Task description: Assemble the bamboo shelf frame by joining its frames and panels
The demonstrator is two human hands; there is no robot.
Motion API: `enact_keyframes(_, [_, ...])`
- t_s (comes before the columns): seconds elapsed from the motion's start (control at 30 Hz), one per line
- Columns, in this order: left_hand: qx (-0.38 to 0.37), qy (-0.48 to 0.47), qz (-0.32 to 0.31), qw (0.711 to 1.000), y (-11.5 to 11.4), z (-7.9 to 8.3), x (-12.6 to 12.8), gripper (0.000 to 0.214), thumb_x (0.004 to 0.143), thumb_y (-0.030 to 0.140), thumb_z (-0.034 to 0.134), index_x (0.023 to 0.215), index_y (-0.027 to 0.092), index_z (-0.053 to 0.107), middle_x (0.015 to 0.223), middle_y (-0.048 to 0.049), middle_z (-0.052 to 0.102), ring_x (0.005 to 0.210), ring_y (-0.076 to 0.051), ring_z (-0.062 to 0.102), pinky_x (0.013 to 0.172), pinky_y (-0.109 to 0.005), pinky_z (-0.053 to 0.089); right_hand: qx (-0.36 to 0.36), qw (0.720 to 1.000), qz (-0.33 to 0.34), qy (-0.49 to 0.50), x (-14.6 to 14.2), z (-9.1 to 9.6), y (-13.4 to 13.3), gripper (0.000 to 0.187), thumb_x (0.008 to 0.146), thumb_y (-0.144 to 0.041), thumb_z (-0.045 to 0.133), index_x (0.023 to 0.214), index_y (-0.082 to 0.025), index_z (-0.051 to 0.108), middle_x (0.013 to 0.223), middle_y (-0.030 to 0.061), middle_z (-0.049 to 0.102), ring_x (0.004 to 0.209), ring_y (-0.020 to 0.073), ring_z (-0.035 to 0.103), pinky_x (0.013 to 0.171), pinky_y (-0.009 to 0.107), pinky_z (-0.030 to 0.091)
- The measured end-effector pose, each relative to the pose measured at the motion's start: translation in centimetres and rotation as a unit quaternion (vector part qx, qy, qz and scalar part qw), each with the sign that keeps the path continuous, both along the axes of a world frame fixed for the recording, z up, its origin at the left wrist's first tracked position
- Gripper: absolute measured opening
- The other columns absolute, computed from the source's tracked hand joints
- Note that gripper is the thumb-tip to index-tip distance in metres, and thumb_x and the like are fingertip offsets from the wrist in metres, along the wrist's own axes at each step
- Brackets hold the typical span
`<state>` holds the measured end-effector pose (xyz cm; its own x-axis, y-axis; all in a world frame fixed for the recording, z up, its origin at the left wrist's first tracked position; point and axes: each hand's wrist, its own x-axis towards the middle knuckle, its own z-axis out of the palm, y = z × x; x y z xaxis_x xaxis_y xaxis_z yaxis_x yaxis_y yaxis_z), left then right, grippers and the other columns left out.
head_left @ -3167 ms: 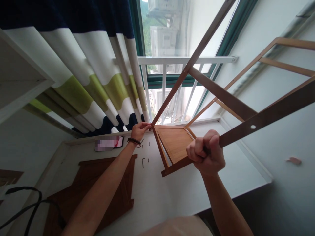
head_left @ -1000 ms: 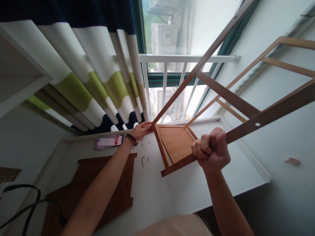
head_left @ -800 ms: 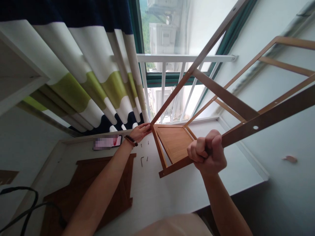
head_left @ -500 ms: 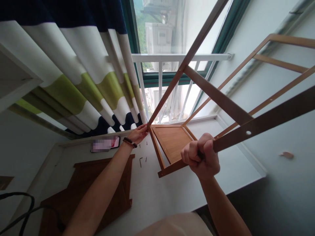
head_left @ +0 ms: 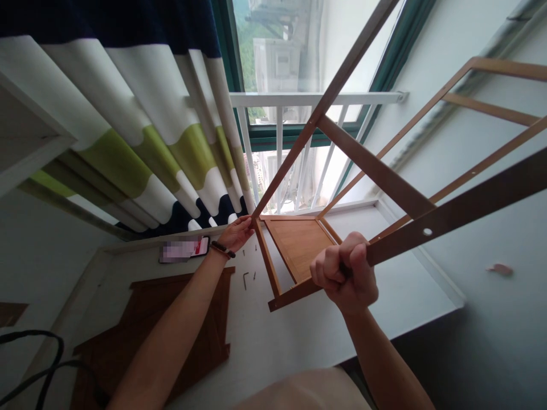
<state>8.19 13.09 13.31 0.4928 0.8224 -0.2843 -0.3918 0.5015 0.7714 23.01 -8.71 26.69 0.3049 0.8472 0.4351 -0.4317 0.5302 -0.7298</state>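
A brown wooden frame [head_left: 376, 166] with long rails, crossbars and screw holes stands tilted over a white ledge. My right hand [head_left: 348, 274] is wrapped in a fist round its near rail. At the far left corner, my left hand [head_left: 239, 232] pinches the end of the other rail between thumb and fingers. A wooden panel [head_left: 299, 245] sits between the rails at the low end, with a gap along its left side. Beside my left hand, an L-shaped hex key [head_left: 245, 280] and several small screws [head_left: 254, 276] lie on the ledge.
Loose brown wooden panels [head_left: 179, 307] lie on the white ledge [head_left: 265, 336] at left, below a phone [head_left: 183, 249]. A striped curtain [head_left: 171, 136] hangs at upper left. White railings [head_left: 316, 101] cross the window. Black cables [head_left: 47, 364] curve in at lower left.
The low end of the frame has shifted slightly left, and both hands have moved with it. Their grip stays the same.
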Motion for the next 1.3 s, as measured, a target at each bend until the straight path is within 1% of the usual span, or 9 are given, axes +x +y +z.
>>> enact_keyframes(0.23, [0.018,0.008,0.010,1.000,0.2,-0.6,0.1,0.010,0.069,0.010,0.066,0.078,0.014,0.064,0.077,-0.0014,0.067,0.067,-0.007,0.061,0.063,-0.016,0.051,-0.019,1.000,-0.007,0.004,-0.3,0.0,-0.1,0.032,0.087,-0.043,0.037,0.064,-0.023,0.027,0.043,-0.0107,0.019,0.030,0.0052,0.017,0.031,0.015,0.022])
enact_keyframes(0.4, [0.020,0.009,0.027,0.999,0.1,-0.5,0.3,0.010,0.069,0.010,0.065,0.077,0.015,0.065,0.077,-0.0003,0.067,0.070,-0.007,0.062,0.067,-0.016,0.051,-0.002,1.000,0.007,-0.001,-0.2,0.0,0.1,0.031,0.087,-0.041,0.038,0.064,-0.022,0.028,0.043,-0.0104,0.020,0.031,0.0050,0.017,0.031,0.015,0.022])
enact_keyframes(0.6, [0.007,-0.001,0.038,0.999,0.0,-0.3,0.4,0.009,0.069,0.007,0.064,0.076,0.014,0.065,0.075,-0.0010,0.067,0.066,-0.007,0.062,0.062,-0.015,0.051,0.010,1.000,0.021,-0.002,0.0,-0.1,0.2,0.030,0.088,-0.039,0.036,0.065,-0.023,0.028,0.044,-0.0102,0.020,0.031,0.0050,0.017,0.031,0.015,0.021])
enact_keyframes(0.73, [0.006,-0.003,0.024,1.000,0.2,-0.4,0.3,0.011,0.068,0.008,0.065,0.078,0.013,0.065,0.075,-0.0023,0.067,0.065,-0.008,0.061,0.057,-0.015,0.050,0.002,1.000,0.017,-0.005,0.3,-0.1,0.2,0.030,0.088,-0.041,0.036,0.065,-0.023,0.028,0.044,-0.0104,0.020,0.031,0.0051,0.017,0.031,0.016,0.022])
enact_keyframes(0.97, [0.006,0.007,0.016,1.000,0.1,0.1,0.3,0.009,0.070,0.006,0.062,0.078,0.011,0.065,0.073,-0.0032,0.065,0.060,-0.007,0.060,0.049,-0.013,0.047,0.010,1.000,0.014,0.002,0.3,-0.2,0.3,0.030,0.088,-0.040,0.035,0.065,-0.023,0.028,0.044,-0.0103,0.020,0.031,0.0049,0.017,0.032,0.015,0.021])
enact_keyframes(1.1, [0.014,0.004,0.002,1.000,0.2,0.3,0.6,0.010,0.071,0.006,0.062,0.080,0.009,0.065,0.075,-0.0051,0.064,0.062,-0.008,0.059,0.048,-0.014,0.046,0.028,0.999,0.022,0.001,0.4,-0.2,0.4,0.028,0.089,-0.037,0.035,0.065,-0.023,0.029,0.045,-0.0100,0.021,0.031,0.0050,0.018,0.032,0.016,0.022])
enact_keyframes(1.2, [0.028,0.005,-0.006,1.000,0.3,0.4,0.7,0.011,0.070,0.006,0.062,0.080,0.009,0.065,0.076,-0.0059,0.064,0.063,-0.008,0.057,0.048,-0.015,0.044,0.027,0.999,0.021,-0.002,0.7,-0.1,0.6,0.028,0.089,-0.036,0.034,0.065,-0.023,0.030,0.044,-0.0098,0.021,0.031,0.0051,0.018,0.032,0.016,0.022])
enact_keyframes(1.3, [0.037,0.011,-0.027,0.999,0.5,0.4,0.5,0.018,0.069,0.009,0.064,0.086,0.010,0.067,0.080,-0.0063,0.065,0.065,-0.009,0.057,0.052,-0.016,0.045,0.022,1.000,0.016,-0.002,1.1,-0.2,0.7,0.028,0.089,-0.037,0.034,0.065,-0.023,0.029,0.045,-0.0097,0.020,0.031,0.0051,0.017,0.032,0.015,0.022])
